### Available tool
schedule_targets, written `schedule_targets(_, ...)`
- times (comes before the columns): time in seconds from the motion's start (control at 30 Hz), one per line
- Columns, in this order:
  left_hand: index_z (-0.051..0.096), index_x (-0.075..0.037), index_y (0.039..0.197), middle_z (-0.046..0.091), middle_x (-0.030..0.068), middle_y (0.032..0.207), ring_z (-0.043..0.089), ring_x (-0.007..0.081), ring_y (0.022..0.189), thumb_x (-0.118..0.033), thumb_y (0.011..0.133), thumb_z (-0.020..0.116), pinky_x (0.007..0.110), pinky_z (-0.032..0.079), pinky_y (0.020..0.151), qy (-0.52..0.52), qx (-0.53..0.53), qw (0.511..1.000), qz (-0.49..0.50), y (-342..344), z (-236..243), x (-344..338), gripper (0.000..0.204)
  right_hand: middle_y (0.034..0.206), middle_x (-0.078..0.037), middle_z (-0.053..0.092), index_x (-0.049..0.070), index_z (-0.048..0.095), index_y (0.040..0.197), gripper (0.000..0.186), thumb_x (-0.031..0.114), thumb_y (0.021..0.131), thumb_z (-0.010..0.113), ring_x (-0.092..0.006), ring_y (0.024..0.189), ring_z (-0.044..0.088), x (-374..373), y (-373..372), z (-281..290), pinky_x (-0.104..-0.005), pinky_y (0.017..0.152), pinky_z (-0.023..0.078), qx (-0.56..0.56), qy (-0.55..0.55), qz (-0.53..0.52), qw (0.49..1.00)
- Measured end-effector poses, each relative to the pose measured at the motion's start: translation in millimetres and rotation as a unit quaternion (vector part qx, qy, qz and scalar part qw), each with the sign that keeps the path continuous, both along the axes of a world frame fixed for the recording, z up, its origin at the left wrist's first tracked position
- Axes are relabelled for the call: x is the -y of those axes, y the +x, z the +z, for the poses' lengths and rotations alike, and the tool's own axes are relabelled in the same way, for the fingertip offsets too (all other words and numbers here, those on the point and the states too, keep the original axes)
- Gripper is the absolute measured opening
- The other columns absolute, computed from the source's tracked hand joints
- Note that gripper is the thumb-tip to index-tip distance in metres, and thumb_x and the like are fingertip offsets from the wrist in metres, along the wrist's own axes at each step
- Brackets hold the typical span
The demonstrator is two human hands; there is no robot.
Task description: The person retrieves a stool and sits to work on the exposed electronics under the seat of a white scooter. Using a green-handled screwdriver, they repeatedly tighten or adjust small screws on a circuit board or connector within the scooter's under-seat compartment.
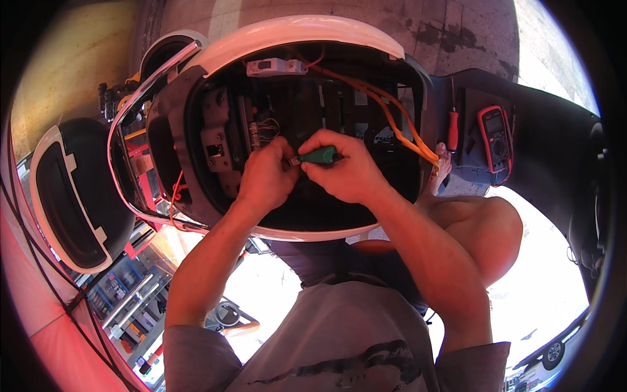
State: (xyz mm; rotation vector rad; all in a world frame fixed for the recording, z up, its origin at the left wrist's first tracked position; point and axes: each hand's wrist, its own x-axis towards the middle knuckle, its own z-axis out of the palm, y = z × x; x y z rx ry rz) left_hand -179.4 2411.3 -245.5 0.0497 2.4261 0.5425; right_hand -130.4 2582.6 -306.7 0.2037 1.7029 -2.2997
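Both my hands meet over the dark open compartment of a white-rimmed scooter body [307, 29]. My right hand [353, 171] pinches a green-sleeved clip [319, 155], which looks like an alligator clip. Its metal end points left, and a short dark piece sticks out to the right. My left hand [266, 175] is closed at that metal end; what its fingertips grip is mostly hidden. Thin pale wires [266, 128] and a small connector strip [254, 134] lie just beyond the left fingers.
Orange cables [385, 108] run across the compartment to its right rim. A white module [275, 66] sits at the far inner wall. To the right, a red screwdriver [452, 130] and red-cased multimeter [495, 140] lie on a dark surface. A black-and-white panel [72, 202] stands left.
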Motion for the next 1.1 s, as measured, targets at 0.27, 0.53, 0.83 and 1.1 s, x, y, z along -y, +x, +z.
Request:
schedule_targets(0.27, 0.067, 0.0, 0.097, 0.073, 0.0166, 0.08, 0.074, 0.0285, 0.075, -0.006, 0.082, 0.077, 0.038, 0.056, 0.068, 0.045, -0.008, 0.999, -0.006, 0.6, -0.5, 2.1, 0.019, 0.084, -0.01, 0.074, 0.004, 0.072, 0.102, 0.019, 0.004, 0.084, 0.076, -0.0136, 0.076, 0.071, 2.7, 1.9, 2.2, -0.0283, 0.07, 0.056, 0.0, 0.005, -0.024, 1.0)
schedule_targets(0.53, 0.066, 0.001, 0.094, 0.072, 0.016, 0.079, 0.074, 0.0258, 0.074, -0.006, 0.081, 0.078, 0.038, 0.056, 0.066, 0.049, 0.005, 0.999, 0.018, -0.1, -2.2, 3.5, 0.019, 0.082, -0.009, 0.073, 0.002, 0.071, 0.101, 0.019, 0.002, 0.083, 0.076, -0.0135, 0.073, 0.07, 3.1, 3.9, 3.4, -0.0284, 0.066, 0.054, -0.031, 0.016, -0.023, 0.999)
schedule_targets(0.83, 0.066, 0.001, 0.094, 0.072, 0.0162, 0.078, 0.074, 0.0259, 0.074, -0.006, 0.081, 0.077, 0.038, 0.056, 0.067, 0.049, 0.01, 0.998, 0.027, -0.6, -3.0, 3.6, 0.018, 0.083, -0.01, 0.072, 0.003, 0.071, 0.1, 0.018, 0.0, 0.083, 0.075, -0.0133, 0.074, 0.069, 1.6, 3.9, 3.4, -0.0291, 0.067, 0.054, -0.051, 0.011, -0.014, 0.999)
schedule_targets(1.1, 0.066, -0.001, 0.094, 0.072, 0.0206, 0.091, 0.072, 0.0399, 0.087, -0.003, 0.08, 0.075, 0.045, 0.057, 0.074, 0.013, -0.009, 1.0, -0.011, 1.0, 2.0, -0.4, 0.017, 0.081, -0.013, 0.072, 0.004, 0.07, 0.099, 0.019, 0.003, 0.081, 0.076, -0.0221, 0.072, 0.072, 0.5, -0.5, 5.9, -0.0309, 0.065, 0.054, -0.023, 0.028, 0.011, 0.999)
